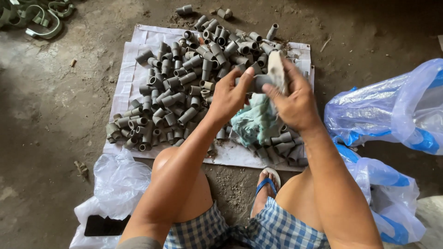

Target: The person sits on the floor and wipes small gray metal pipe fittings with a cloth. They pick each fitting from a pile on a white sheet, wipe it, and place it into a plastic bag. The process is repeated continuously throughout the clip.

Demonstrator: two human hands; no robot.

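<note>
the left hand (229, 97) has its grip closed on a short grey pipe fitting (258, 83), thumb on top and fingers curled under one end, holding it level above the pile. the right hand (293, 99) is closed on a pale, dirty rag (277, 69) – the cloth is bunched between thumb and fingers and pressed against the other end of the fitting, so both hands meet on the same piece. a crumpled teal cloth (256, 122) hangs or lies just below the hands; whether it is joined to the pale rag cannot be told.

under the hands, a big heap of grey pipe fittings (184, 87) lies on a white woven sheet (127, 76) spread on the concrete floor (55, 106), with a few pieces spilled past its far edge. to the right sit clear plastic bags with blue trim (392, 106), one beside the sheet and another near the right knee. a clear plastic bag (120, 180) lies by the left knee, and a dark flat phone-like thing (104, 226) rests on it. curved greenish clamps (44, 20) lie well apart in the far left corner. the person squats in blue checked shorts (272, 230) – one foot in a blue-strapped sandal (267, 184) shows between the knees.
</note>
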